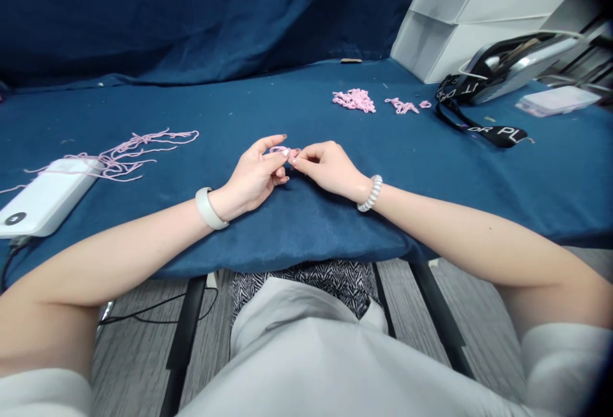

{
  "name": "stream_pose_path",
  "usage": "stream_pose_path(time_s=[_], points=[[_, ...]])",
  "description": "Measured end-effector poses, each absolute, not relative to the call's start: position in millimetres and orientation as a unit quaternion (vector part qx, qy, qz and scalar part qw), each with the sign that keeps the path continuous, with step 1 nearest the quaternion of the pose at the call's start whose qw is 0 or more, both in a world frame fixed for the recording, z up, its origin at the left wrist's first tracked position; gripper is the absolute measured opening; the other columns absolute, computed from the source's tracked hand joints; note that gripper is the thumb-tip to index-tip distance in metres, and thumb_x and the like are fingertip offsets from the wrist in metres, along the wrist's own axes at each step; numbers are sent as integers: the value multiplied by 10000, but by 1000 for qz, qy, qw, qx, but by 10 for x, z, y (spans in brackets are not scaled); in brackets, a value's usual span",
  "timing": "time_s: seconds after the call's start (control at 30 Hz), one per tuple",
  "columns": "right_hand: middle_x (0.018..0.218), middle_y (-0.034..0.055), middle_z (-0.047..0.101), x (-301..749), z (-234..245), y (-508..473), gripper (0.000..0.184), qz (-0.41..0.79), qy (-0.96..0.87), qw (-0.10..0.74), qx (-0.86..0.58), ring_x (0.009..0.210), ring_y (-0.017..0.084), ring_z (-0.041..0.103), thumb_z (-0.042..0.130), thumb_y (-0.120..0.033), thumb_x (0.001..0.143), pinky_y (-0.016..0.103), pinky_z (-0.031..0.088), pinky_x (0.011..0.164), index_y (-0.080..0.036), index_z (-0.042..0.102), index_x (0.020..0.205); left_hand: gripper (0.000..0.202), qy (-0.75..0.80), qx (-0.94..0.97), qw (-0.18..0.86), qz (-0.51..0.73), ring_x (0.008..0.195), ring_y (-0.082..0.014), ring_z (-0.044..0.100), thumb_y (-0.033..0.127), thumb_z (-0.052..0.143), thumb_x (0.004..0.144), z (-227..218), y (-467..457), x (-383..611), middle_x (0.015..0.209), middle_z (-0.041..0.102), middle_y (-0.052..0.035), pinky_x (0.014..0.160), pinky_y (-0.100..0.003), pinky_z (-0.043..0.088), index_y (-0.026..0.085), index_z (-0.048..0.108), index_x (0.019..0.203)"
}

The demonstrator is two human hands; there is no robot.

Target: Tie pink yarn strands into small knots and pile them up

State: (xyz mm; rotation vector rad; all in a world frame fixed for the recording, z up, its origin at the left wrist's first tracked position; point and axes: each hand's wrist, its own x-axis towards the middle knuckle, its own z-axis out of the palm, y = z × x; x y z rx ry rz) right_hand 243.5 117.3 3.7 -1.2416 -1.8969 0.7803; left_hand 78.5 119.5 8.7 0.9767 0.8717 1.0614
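Above the front of the blue-covered table, my left hand and my right hand meet at the fingertips. Between them is a small loop of pink yarn, pinched by the left thumb and fingers. The right thumb and index finger close on the same yarn at its right side. Fingers cover much of the loop, so its knot or ends cannot be made out. To the left, loose lengths of pink yarn lie partly across a white power bank. Beyond my right hand sits a pile of small pink yarn loops.
A smaller cluster of pink loops lies right of the pile. The white power bank has a cable at its near end. White boxes, a black lettered strap and a flat clear case occupy the right side.
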Motion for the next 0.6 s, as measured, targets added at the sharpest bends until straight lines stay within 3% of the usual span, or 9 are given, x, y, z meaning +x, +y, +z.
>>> stream_pose_path(time_s=[0.33,0.6], points=[[638,19,572,2455,-8,1198,353,345,-750,355,-440,598,92,385,558,-384,863,259,286,597,-92,729,761,473,363,448,664,476,515,-36,545,108,754,721,69,1198,778,783,663,3,470,-136,436,149,514,1126],[615,0,531,2449,17,1186,342,402,-750,355,-388,585,79,399,587,-390,829,251,307,588,-99,627,654,374,348,440,670,486,484,-38,504,118,720,733,101,1190,769,731,657,9,454,-137,407,171,484,1019]])
